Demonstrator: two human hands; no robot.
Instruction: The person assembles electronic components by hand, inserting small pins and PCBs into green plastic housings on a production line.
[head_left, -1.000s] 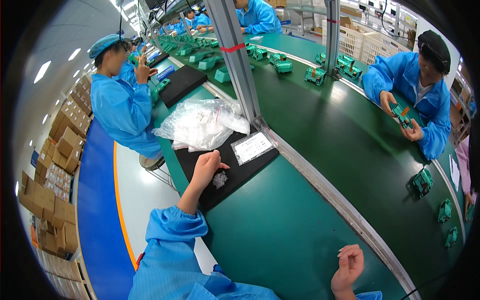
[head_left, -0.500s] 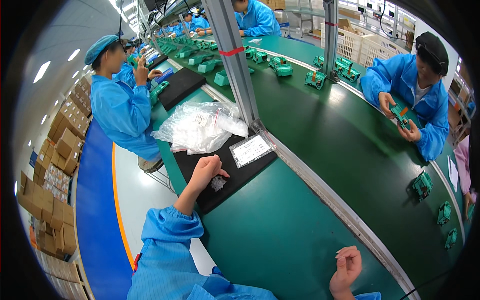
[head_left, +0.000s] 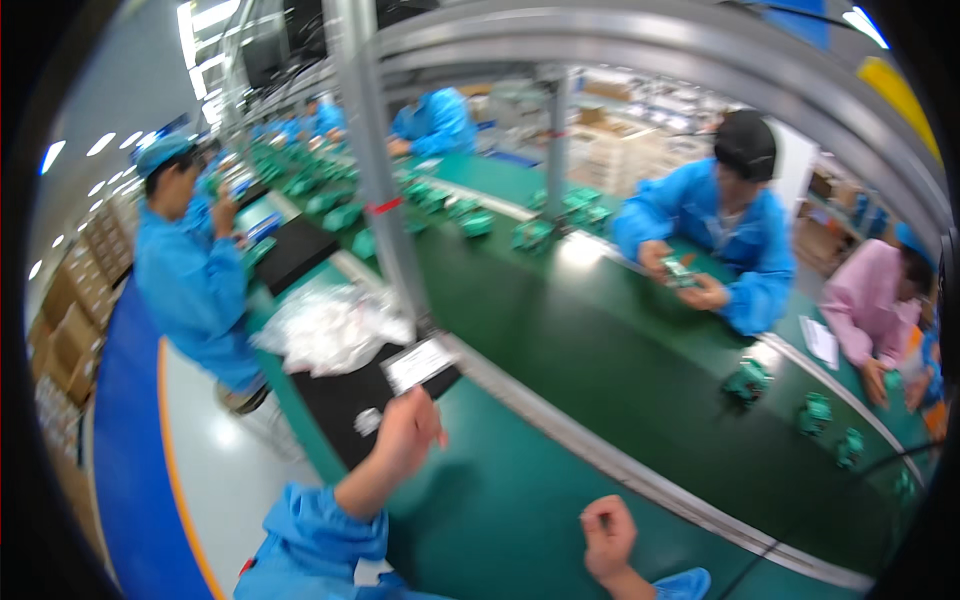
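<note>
My left hand (head_left: 408, 436) hovers over the green bench just beside the black mat (head_left: 333, 400), its fingers bent and closed. Blur hides whatever they may hold. A small pile of clear bits (head_left: 368, 421) lies on the mat, left of that hand. Beyond the fingertips, a flat bag with a white label (head_left: 418, 366) rests across the mat's far edge. A large clear plastic bag with white contents (head_left: 335, 325) covers the mat's far end. To the right, my right hand (head_left: 608, 537) is raised above the bench with curled fingers; what is inside them cannot be seen.
A dark green conveyor belt (head_left: 560, 350) runs behind a metal rail (head_left: 560, 430), carrying several green housings (head_left: 747, 380). A metal post (head_left: 375, 170) rises behind the bags. Across the belt a person in blue (head_left: 720, 220) handles a green housing; another person (head_left: 190, 260) works at left.
The view has swung to the right and blurred. My left hand has lifted off the clear bits and moved toward the bench's middle. My right hand stays raised and curled.
</note>
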